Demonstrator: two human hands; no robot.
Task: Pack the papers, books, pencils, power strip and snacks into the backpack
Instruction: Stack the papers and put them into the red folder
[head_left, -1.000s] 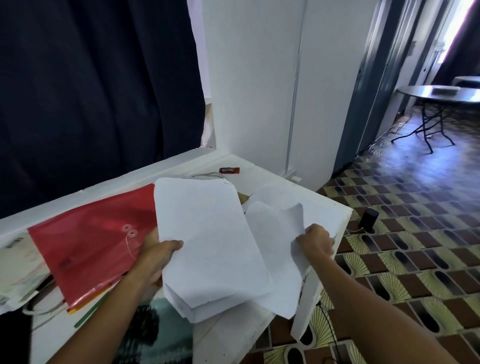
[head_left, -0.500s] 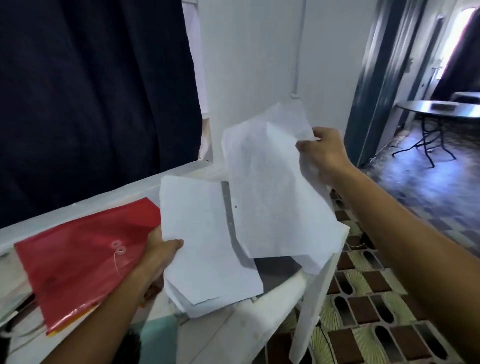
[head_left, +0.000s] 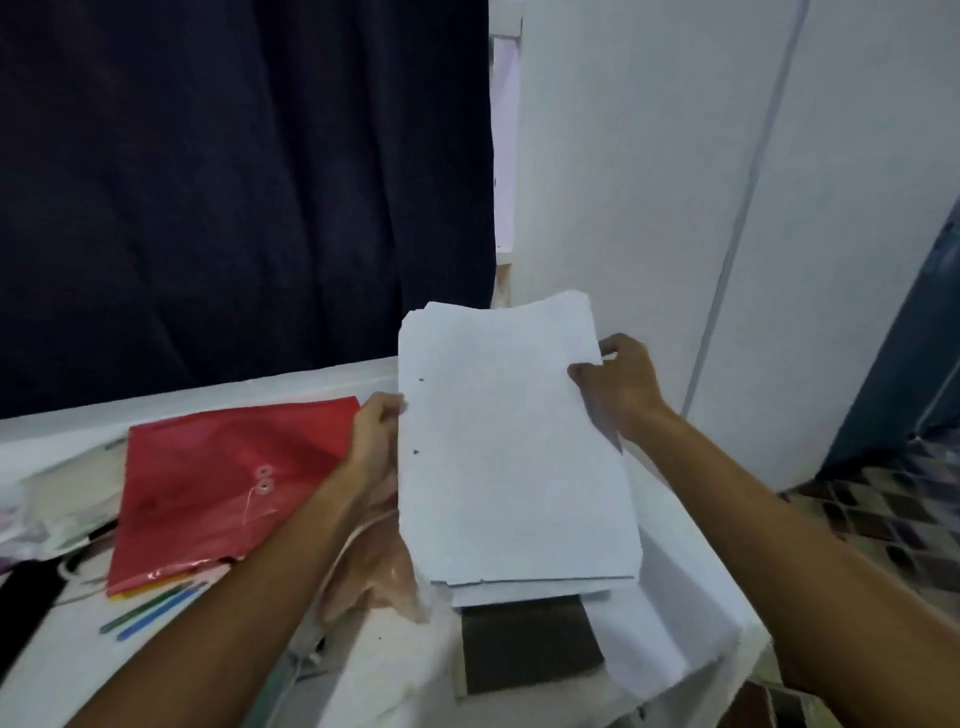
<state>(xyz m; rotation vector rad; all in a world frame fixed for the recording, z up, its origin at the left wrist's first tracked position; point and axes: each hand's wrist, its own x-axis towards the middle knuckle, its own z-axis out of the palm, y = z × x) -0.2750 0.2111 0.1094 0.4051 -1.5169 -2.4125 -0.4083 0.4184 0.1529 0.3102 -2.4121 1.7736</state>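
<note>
A: We look down on a white tabletop (head_left: 218, 410) running under both our hands, with a dark curtain (head_left: 234, 182) hanging beyond them.

B: Between our hands we hold the stack of papers (head_left: 511, 457), tilted up, its lower edge just above the tabletop.

A: Our left hand (head_left: 371, 441) grips the stack's left edge, fingers curled round it. Our right hand (head_left: 618, 387) pinches the upper right edge, thumb on the top sheet.

B: Just left of our left hand lies a red envelope (head_left: 223, 483) with a string clasp, flat on the tabletop.

A: Below our left wrist sits a crumpled clear plastic bag (head_left: 379, 577).

B: Nearer us from the envelope lie green and blue pencils (head_left: 156, 610), side by side.
</note>
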